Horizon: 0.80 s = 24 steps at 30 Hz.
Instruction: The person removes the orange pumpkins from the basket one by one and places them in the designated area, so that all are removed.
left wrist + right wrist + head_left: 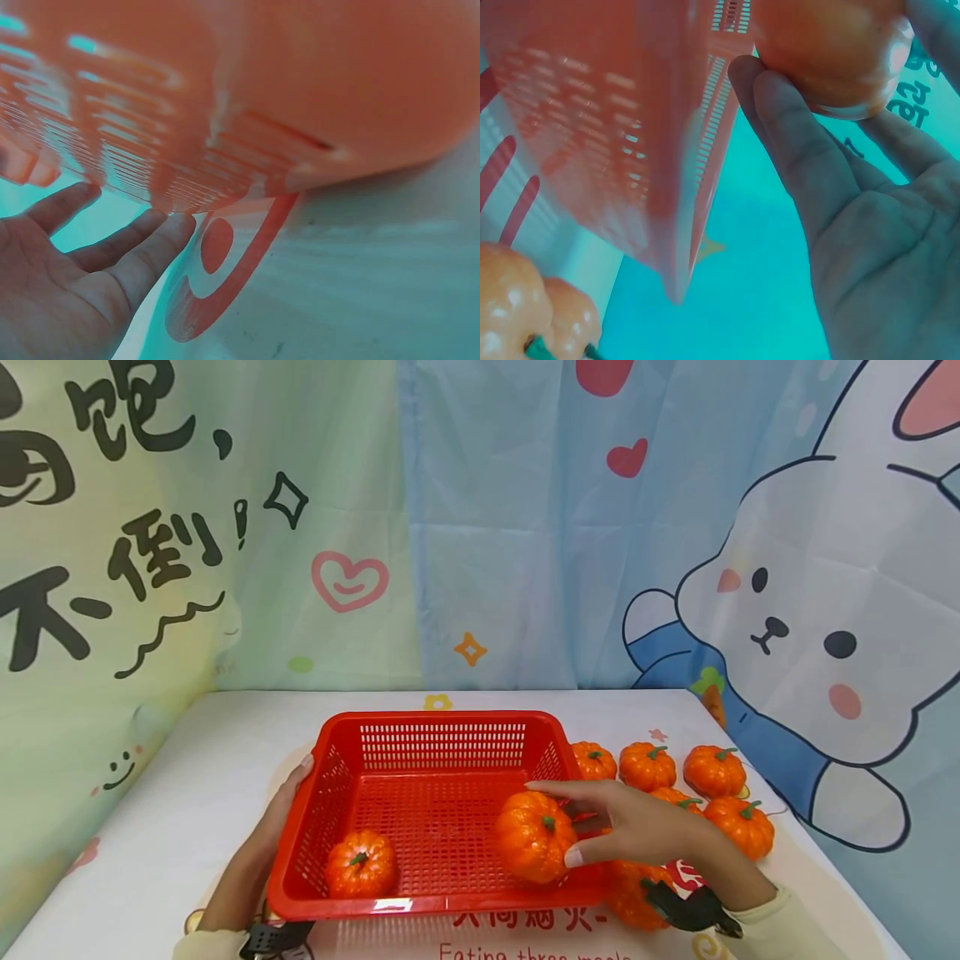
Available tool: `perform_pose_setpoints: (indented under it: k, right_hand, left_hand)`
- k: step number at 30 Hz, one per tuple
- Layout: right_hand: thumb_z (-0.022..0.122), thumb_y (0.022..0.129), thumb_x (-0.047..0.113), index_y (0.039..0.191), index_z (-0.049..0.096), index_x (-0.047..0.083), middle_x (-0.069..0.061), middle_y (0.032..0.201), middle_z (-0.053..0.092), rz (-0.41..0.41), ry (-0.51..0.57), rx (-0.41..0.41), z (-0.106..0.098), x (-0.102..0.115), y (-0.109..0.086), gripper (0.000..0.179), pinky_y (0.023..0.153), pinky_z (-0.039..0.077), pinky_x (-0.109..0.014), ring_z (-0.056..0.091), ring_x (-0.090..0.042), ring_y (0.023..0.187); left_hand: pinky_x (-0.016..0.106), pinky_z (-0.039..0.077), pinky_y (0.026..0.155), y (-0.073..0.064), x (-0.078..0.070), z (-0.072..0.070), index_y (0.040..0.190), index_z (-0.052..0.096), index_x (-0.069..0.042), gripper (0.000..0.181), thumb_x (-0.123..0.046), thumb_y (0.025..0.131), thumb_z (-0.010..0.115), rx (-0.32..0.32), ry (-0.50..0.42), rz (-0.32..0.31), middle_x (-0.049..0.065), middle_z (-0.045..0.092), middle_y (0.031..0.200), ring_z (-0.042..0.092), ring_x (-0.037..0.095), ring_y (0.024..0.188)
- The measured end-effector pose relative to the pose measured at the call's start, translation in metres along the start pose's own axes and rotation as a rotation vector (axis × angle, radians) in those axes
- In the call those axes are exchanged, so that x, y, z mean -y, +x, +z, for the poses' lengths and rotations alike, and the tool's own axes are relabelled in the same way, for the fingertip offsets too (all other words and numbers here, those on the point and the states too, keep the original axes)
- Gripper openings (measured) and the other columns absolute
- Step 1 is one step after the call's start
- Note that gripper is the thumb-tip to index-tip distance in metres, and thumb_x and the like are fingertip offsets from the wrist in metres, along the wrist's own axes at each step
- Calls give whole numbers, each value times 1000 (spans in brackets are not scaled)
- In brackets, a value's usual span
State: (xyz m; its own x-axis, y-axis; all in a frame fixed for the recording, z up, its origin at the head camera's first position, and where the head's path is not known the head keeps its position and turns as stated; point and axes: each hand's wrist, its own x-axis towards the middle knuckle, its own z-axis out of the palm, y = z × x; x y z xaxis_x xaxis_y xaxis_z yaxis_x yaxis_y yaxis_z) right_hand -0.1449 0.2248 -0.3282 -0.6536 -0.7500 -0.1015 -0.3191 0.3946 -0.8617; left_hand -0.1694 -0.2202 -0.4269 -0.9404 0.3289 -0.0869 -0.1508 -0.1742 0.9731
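A red plastic basket (442, 810) with slotted walls stands on the table. Over its right part, my right hand (645, 827) grips a small orange pumpkin (531, 839) between thumb and fingers; the right wrist view shows the same pumpkin (832, 52) at the fingertips, above the basket's rim. Another pumpkin (361, 864) sits inside at the front left corner. My left hand (288, 802) lies along the basket's left side, and in the left wrist view its fairly straight fingers (161, 244) touch the slotted outer wall (135, 142).
Right of the basket several more pumpkins (715, 771) rest on the white table (247, 735), one (637, 893) close by the basket's front right corner under my right wrist. A printed cloth (487, 527) hangs behind the table.
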Motion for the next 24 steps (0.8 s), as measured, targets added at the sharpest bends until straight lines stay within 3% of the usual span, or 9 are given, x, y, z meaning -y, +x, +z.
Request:
perform_pose_setpoints:
  k: [9, 13, 17, 20, 24]
  right_hand:
    - [71, 90, 21, 149, 40, 19, -13, 141, 49, 60, 16, -55, -5, -6, -18, 67, 90, 53, -34, 54, -32, 121]
    - [71, 90, 21, 149, 41, 19, -14, 143, 47, 88, -6, -91, -8, -7, -26, 67, 89, 53, -36, 53, -35, 122]
    - [70, 91, 18, 149, 40, 15, -20, 143, 44, 53, -33, -137, -13, -9, -39, 66, 88, 54, -37, 51, -40, 122]
    - [69, 91, 16, 148, 40, 13, -23, 141, 45, 44, -36, -173, -17, -12, -49, 65, 85, 55, -37, 53, -37, 120]
    - [68, 91, 13, 149, 40, 15, -24, 140, 45, 55, 8, -193, -19, -17, -59, 64, 84, 56, -35, 56, -21, 117]
  left_hand:
    - [55, 49, 88, -2, -3, 3, 148, 26, -10, 62, -52, 103, 28, -28, -2, -31, 20, 54, 130, 62, 35, 105]
    - [55, 49, 89, -4, -6, 5, 147, 27, -9, 61, -51, 104, 27, -1, -13, -28, 18, 57, 127, 63, 35, 105]
    - [53, 50, 88, -4, -7, 4, 145, 30, -8, 60, -51, 104, 26, 19, -26, -28, 15, 60, 122, 64, 31, 102]
    - [52, 51, 87, -4, -7, 4, 144, 30, -8, 59, -51, 104, 26, 14, -25, -29, 14, 60, 121, 65, 30, 101]
    - [53, 50, 88, -4, -6, 4, 145, 30, -9, 59, -50, 104, 26, 2, -13, -20, 15, 59, 123, 64, 31, 102]
